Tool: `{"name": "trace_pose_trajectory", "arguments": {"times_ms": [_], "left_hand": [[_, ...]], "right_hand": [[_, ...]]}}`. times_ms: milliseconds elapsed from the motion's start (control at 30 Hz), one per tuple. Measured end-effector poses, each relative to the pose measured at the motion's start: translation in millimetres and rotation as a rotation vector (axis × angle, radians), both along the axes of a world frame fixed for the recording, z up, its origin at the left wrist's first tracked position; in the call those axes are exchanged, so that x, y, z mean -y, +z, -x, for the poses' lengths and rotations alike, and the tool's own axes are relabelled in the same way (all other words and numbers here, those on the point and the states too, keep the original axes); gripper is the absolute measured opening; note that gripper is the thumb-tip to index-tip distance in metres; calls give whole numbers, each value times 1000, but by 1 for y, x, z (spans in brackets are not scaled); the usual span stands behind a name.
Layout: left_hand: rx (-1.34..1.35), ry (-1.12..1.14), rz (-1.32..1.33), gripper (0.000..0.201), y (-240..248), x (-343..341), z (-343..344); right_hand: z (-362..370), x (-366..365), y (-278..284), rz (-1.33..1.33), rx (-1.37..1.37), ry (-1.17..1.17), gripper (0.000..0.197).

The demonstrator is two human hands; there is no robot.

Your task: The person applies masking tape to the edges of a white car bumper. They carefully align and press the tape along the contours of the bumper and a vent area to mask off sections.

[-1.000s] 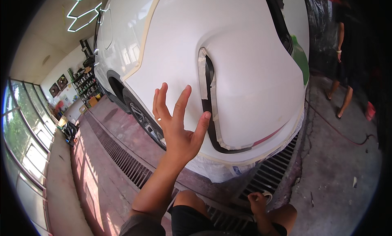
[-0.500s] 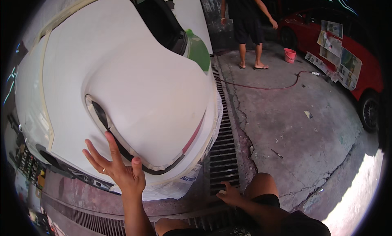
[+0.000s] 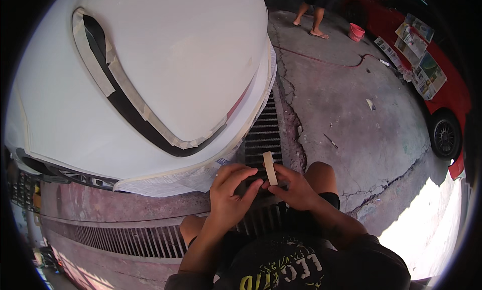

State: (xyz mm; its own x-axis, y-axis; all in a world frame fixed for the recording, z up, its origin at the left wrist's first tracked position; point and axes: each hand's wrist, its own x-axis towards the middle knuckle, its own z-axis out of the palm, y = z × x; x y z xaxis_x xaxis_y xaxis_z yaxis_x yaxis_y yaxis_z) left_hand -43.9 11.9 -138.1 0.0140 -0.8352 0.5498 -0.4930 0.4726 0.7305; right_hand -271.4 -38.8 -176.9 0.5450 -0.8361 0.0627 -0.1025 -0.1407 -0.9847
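Note:
A narrow roll of beige masking tape (image 3: pixel 269 168) is held in my right hand (image 3: pixel 295 190), pinched between thumb and fingers in front of my lap. Close to the roll's left side is my left hand (image 3: pixel 230 193), its fingers curved and the thumb apart from them, with nothing visible between them. Ahead of both hands stands a white car body (image 3: pixel 165 44). A dark curved gap (image 3: pixel 131 108) in it is lined with beige tape strips (image 3: pixel 145 111), along its inner edge and part of the outer one.
Masking paper (image 3: pixel 170 182) hangs along the car's lower edge. Drain grates (image 3: pixel 263 129) run beside and below it. On the cracked concrete lie a thin tool (image 3: pixel 331 141) and a red hose (image 3: pixel 326 63). A pink bucket (image 3: pixel 356 32), another person's legs (image 3: pixel 317 21) and a newspaper-masked red car (image 3: pixel 442 84) are beyond.
My left hand has come back from the car's dark gap to near my lap. My right hand has risen, and the tape roll now shows in it. The view has tilted downward.

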Motion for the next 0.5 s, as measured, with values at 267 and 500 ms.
{"name": "trace_pose_trajectory", "arguments": {"times_ms": [267, 500], "left_hand": [[202, -43, 17, 62, -8, 9, -11], [69, -79, -148, 56, -67, -7, -18]], "right_hand": [[-17, 4, 10, 513, -340, 81, 47], [-20, -3, -10, 406, -438, 183, 35]]}}
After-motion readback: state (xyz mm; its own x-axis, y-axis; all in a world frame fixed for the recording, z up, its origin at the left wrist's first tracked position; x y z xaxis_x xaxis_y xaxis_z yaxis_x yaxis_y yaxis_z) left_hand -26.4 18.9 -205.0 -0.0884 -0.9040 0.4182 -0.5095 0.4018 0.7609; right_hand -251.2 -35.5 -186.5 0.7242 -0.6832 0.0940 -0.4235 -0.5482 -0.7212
